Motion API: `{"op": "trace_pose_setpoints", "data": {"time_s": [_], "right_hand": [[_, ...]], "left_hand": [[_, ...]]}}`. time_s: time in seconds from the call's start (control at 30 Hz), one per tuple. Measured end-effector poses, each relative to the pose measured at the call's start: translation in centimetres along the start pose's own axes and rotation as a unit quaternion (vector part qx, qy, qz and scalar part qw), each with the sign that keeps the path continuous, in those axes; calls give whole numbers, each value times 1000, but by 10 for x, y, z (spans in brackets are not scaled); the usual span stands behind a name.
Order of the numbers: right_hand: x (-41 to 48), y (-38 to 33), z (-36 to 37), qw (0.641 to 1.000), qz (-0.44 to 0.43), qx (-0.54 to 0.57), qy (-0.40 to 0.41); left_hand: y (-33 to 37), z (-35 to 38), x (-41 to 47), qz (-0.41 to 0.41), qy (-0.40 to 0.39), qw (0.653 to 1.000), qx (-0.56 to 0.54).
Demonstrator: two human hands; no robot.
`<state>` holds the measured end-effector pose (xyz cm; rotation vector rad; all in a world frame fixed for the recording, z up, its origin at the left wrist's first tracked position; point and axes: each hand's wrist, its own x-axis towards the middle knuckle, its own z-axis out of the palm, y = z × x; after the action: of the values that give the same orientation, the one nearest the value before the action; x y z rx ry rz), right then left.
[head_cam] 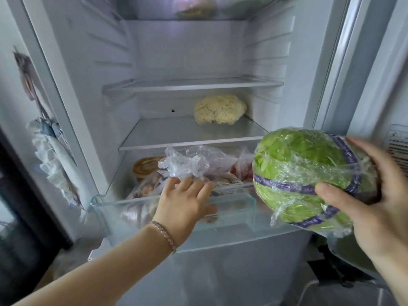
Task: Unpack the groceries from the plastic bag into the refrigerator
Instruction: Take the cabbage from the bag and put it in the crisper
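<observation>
The refrigerator stands open in front of me. My right hand (375,199) grips a green cabbage (302,173) wrapped in clear film with purple tape, held up at the right in front of the fridge. My left hand (185,199) grips the front rim of the clear drawer (231,208), fingers curled over its edge and thumb on the front. The drawer is pulled out. Inside it lie crumpled clear plastic bags (189,162) with food. A white cauliflower (219,109) sits on the glass shelf (176,132) above the drawer.
A second glass shelf (198,83) higher up is bare. Blurred packed food (196,7) sits on the top shelf. A round brown container (146,167) lies at the drawer's back left. The fridge door (379,62) stands open at the right. Cloth items (50,151) hang at the left.
</observation>
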<state>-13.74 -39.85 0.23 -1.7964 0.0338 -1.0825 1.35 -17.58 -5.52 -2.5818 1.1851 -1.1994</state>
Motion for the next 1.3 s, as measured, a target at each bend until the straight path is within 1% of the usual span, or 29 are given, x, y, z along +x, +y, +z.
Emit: {"op": "trace_pose_setpoints", "data": {"time_s": [0.17, 0.27, 0.43, 0.57, 0.63, 0.67, 0.7, 0.73, 0.8, 0.87, 0.9, 0.93, 0.97, 1.0, 1.03, 1.07, 1.1, 1.13, 1.17, 1.2, 1.23, 1.27, 1.3], "right_hand": [[-4, -1, -5, 1000, 14, 7, -5], [-9, -3, -5, 1000, 21, 13, -1], [-18, 0, 0, 999, 33, 24, 1], [-19, -1, 9, 1000, 1, 6, -13], [-18, 1, 13, 1000, 9, 16, -16], [-18, 3, 16, 999, 18, 22, -19], [-17, 5, 18, 999, 23, 27, -24], [-17, 7, 21, 999, 26, 31, -27], [-17, 9, 25, 998, 32, 32, -31], [-18, 11, 29, 998, 38, 25, -35], [-18, 13, 31, 998, 42, 21, -37], [-18, 13, 33, 998, 46, 17, -41], [-19, 14, 34, 997, 50, 18, -47], [-19, 14, 36, 997, 55, 22, -53], [-19, 14, 37, 996, 58, 26, -57], [-20, 15, 38, 996, 62, 31, -60], [-21, 16, 39, 995, 68, 36, -63], [-22, 17, 39, 994, 75, 41, -65], [-24, 18, 39, 994, 80, 43, -66], [-25, 20, 39, 994, 82, 42, -65], [-26, 21, 38, 994, 82, 39, -66], [-26, 23, 38, 994, 82, 34, -66], [-27, 25, 38, 994, 83, 29, -66]], "left_hand": [[-15, 26, 31, -90, -51, 994, -19], [-31, 53, 51, -135, -91, 986, 20], [-40, 86, 64, -111, -78, 989, 53], [-44, 91, 56, -151, -65, 986, 35], [-56, 91, 51, -169, -26, 984, 48], [-61, 90, 51, -162, -15, 985, 55], [-64, 85, 52, -155, -20, 986, 53], [-67, 80, 55, -150, -45, 987, 45], [-69, 75, 65, -162, -119, 980, 6], [-79, 80, 75, -161, -162, 973, -30], [-87, 82, 80, -148, -190, 970, -44], [-96, 88, 87, -114, -233, 965, -47], [-100, 86, 93, -69, -297, 952, -28], [-106, 90, 101, -34, -359, 932, -14], [-106, 90, 105, -33, -397, 917, -23], [-104, 88, 107, -49, -408, 911, -37], [-96, 81, 104, -63, -377, 923, -45], [-90, 76, 98, -77, -315, 945, -33], [-82, 70, 90, -125, -239, 962, -39], [-72, 66, 81, -160, -131, 976, -71], [-59, 60, 69, -172, -58, 978, -99], [-50, 66, 57, -190, 7, 973, -132], [-40, 65, 51, -240, 32, 946, -214]]}}
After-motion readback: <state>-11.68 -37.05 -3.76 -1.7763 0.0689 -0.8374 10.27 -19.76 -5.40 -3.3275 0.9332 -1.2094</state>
